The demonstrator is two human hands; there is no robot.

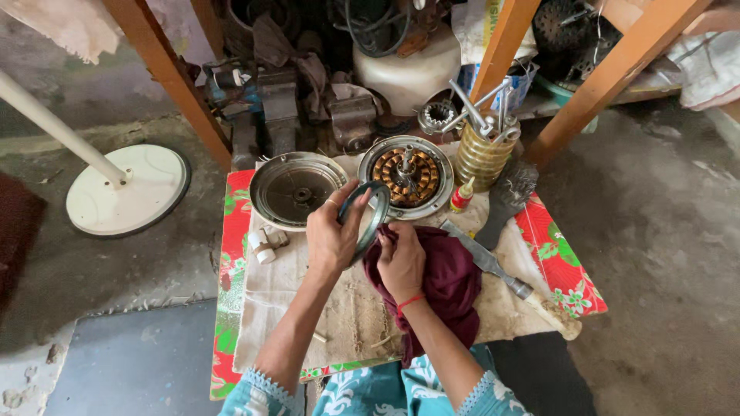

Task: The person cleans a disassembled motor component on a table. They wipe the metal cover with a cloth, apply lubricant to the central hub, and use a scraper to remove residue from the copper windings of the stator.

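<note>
One metal ring (364, 219) sits at the frame's centre, pinched upright in your left hand (330, 240), while your right hand (401, 262) is closed on a maroon cloth (447, 281) pressed to the ring's lower edge. By the look of it, wiping is under way, not finished. Just above, the copper-wound motor core (406, 176) and, to its left, the round metal cover (297, 189) lie apart on the small table (231, 254), not yet assembled.

A small squeeze bottle (462, 196), yellow with a red base and a red tip, stands at about one o'clock from the picture's middle. At roughly twelve o'clock near the top edge hangs a white printed bag (478, 23) with yellow-green marking. No signs or screens show.
</note>
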